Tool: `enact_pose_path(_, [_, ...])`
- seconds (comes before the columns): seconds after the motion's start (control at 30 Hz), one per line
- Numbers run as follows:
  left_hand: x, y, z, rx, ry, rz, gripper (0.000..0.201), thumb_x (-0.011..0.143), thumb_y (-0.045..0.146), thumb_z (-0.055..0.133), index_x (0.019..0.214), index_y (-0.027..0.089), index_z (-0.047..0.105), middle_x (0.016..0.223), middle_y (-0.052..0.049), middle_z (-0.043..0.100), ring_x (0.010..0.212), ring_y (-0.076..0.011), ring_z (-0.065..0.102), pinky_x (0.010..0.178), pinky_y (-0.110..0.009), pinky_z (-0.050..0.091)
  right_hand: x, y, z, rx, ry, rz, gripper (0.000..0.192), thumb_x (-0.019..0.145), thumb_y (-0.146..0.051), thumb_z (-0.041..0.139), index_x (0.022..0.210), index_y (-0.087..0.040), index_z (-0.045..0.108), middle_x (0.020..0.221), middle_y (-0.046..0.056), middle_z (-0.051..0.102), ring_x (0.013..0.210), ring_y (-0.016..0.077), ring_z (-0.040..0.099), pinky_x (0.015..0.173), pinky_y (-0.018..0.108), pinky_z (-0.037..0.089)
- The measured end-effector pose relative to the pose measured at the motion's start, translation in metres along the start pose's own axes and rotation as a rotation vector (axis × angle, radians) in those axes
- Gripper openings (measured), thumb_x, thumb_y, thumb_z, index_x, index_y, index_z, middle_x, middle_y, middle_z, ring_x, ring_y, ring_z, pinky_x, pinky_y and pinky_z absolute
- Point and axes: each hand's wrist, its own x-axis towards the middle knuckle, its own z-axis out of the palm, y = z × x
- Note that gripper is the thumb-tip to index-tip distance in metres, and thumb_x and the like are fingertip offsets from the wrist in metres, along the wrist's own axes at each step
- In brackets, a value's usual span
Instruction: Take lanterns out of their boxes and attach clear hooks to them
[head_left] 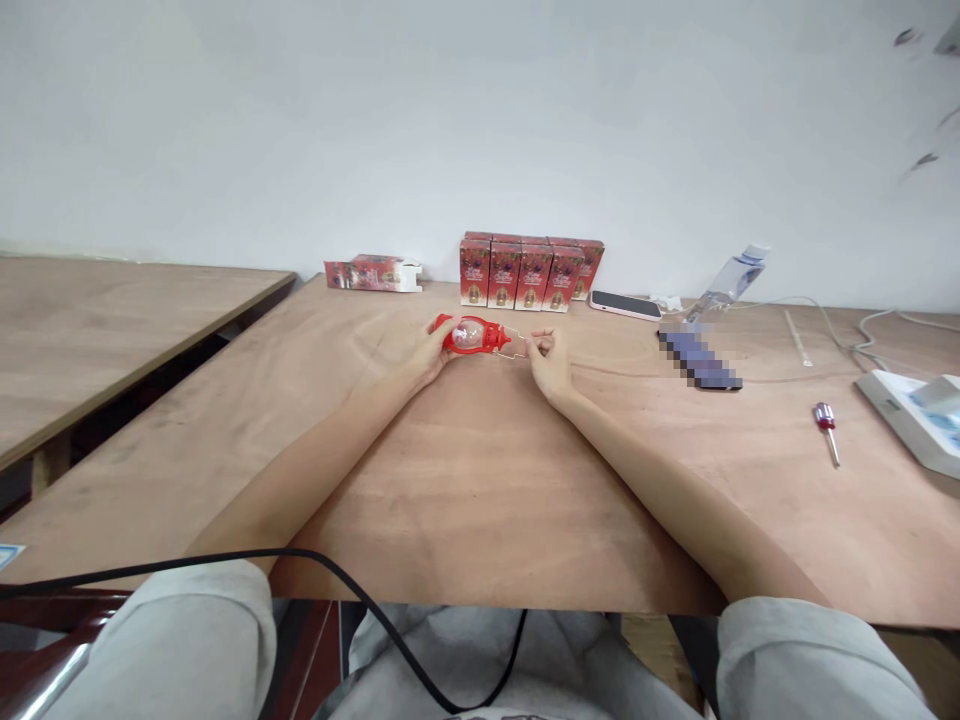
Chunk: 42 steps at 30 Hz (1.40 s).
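I'm watching lantern lying on its side near the bench's far edge, long axis running left-right | left hand is curling closed around its base end | right hand is pinching the wire handle just beside it | both equally near.

red boxes printed — lettering too small, nothing legible

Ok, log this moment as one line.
left hand: holds red lantern | right hand: pinches wire handle | lantern lying on table
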Motion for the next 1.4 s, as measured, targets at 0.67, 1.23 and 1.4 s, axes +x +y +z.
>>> enact_pose_path(0.67, [-0.024,-0.001,0.017,0.527,-0.163,0.369,0.026,0.068,0.032,0.071,0.082,0.02,0.053,0.081,0.001,0.055,0.081,-0.0151,0.051,0.084,-0.026,0.04,-0.022,-0.019,0.0,-0.343,-0.132,-0.577,0.018,0.089,-0.036,0.046,0.084,-0.023,0.057,0.085,0.007,0.064,0.087,0.0231,0.054,0.083,0.041,0.041])
enact_pose_path(1.23, [-0.016,-0.012,0.027,-0.124,-0.116,-0.045,0.017,0.08,0.029,0.054,0.088,0.016,0.06,0.088,-0.003,0.067,0.094,-0.0145,0.06,0.086,-0.026,0.046,-0.012,-0.01,0.004,-0.127,-0.315,-0.204,0.062,0.079,-0.048,0.059,0.128,-0.02,0.033,0.113,0.012,0.06,0.099,0.0226,0.061,0.09,0.044,0.047])
enact_pose_path(1.4, [-0.02,-0.022,0.031,-0.021,-0.139,-0.017,0.015,0.077,0.032,0.059,0.083,0.018,0.055,0.086,-0.001,0.065,0.093,-0.0153,0.06,0.087,-0.028,0.045,-0.007,-0.007,0.005,-0.055,-0.489,-0.107,0.038,0.081,-0.05,0.054,0.103,-0.02,0.056,0.098,0.006,0.068,0.093,0.0217,0.064,0.089,0.042,0.047])
